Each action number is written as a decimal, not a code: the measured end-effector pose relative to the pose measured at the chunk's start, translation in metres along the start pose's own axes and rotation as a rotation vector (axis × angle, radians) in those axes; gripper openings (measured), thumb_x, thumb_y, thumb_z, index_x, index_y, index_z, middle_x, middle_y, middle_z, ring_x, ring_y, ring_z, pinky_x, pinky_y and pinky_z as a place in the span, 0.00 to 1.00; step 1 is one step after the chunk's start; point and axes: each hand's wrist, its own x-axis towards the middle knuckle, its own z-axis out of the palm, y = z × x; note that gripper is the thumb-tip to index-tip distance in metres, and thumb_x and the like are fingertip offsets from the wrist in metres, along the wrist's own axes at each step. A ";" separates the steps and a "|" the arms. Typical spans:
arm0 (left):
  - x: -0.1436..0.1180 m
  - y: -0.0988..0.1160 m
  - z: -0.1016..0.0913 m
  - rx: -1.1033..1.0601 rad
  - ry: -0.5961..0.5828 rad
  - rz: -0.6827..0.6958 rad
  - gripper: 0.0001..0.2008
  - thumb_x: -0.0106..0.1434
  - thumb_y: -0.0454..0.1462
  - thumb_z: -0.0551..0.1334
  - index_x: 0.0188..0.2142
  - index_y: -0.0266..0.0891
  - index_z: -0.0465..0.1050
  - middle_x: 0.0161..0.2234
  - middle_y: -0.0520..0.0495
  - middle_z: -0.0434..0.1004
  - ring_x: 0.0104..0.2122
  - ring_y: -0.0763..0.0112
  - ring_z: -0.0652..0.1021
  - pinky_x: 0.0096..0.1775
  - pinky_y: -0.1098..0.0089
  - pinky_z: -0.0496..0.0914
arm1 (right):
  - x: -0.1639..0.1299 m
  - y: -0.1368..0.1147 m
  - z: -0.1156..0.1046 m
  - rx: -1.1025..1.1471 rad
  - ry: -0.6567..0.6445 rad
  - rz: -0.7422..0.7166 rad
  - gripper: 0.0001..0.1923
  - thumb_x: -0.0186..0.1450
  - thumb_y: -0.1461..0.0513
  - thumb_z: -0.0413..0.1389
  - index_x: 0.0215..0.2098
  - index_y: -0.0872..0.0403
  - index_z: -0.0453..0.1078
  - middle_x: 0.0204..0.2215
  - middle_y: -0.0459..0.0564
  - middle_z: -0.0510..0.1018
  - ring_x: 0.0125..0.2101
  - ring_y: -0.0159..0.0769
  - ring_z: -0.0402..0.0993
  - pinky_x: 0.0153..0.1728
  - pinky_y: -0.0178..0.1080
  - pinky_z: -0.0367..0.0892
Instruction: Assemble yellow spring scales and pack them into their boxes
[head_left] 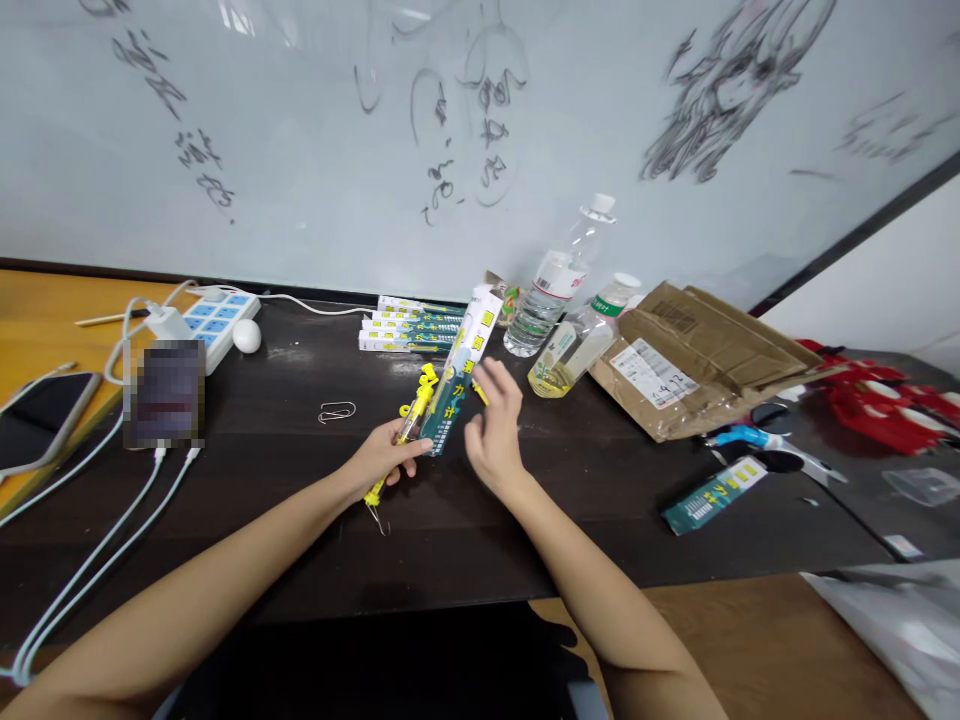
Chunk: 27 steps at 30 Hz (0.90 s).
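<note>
the yellow spring scale (409,420) and its narrow box (459,385) sat at mid-table, both clasped in the left hand (390,458). the right hand (491,430) hovered unclenched just right of the box. both items looked light; the box thin, crushable card, the scale slick plastic, best gripped mid-barrel. more boxes (409,325) lay farther back.

Yellow tube (409,420) and box (459,380) in left hand (386,455)
</note>
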 end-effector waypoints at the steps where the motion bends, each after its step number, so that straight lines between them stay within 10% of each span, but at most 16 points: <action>1: 0.000 -0.001 0.000 0.035 -0.023 -0.001 0.20 0.51 0.46 0.68 0.35 0.37 0.64 0.20 0.56 0.67 0.14 0.81 0.68 0.11 0.83 0.55 | 0.001 0.001 0.001 0.112 0.034 0.104 0.36 0.66 0.67 0.44 0.67 0.45 0.31 0.64 0.58 0.49 0.63 0.47 0.50 0.58 0.56 0.57; 7: -0.004 -0.007 0.002 0.195 -0.195 0.008 0.17 0.56 0.48 0.64 0.35 0.38 0.65 0.22 0.54 0.71 0.11 0.81 0.66 0.10 0.81 0.55 | 0.008 0.010 0.004 0.417 -0.098 0.317 0.41 0.63 0.62 0.49 0.66 0.51 0.27 0.56 0.62 0.63 0.51 0.44 0.68 0.50 0.47 0.67; 14: -0.010 0.009 -0.011 0.406 0.393 0.525 0.11 0.65 0.44 0.53 0.38 0.39 0.66 0.25 0.52 0.71 0.24 0.74 0.74 0.30 0.74 0.69 | 0.012 0.015 -0.018 0.039 -0.371 0.219 0.34 0.56 0.64 0.53 0.61 0.48 0.54 0.54 0.51 0.69 0.48 0.47 0.70 0.47 0.46 0.66; 18: -0.007 0.013 -0.018 0.585 0.451 0.686 0.14 0.64 0.42 0.54 0.47 0.39 0.65 0.44 0.44 0.72 0.44 0.64 0.73 0.47 0.66 0.65 | 0.011 0.012 -0.017 -0.016 -0.548 0.125 0.27 0.59 0.60 0.55 0.57 0.46 0.60 0.49 0.49 0.74 0.45 0.43 0.72 0.43 0.42 0.67; 27: -0.002 0.004 -0.021 0.481 0.456 0.541 0.10 0.63 0.43 0.56 0.30 0.40 0.63 0.25 0.54 0.65 0.22 0.75 0.65 0.27 0.75 0.59 | 0.009 0.014 -0.011 -0.103 -0.527 0.102 0.22 0.61 0.60 0.53 0.54 0.50 0.63 0.46 0.50 0.75 0.44 0.42 0.72 0.40 0.39 0.67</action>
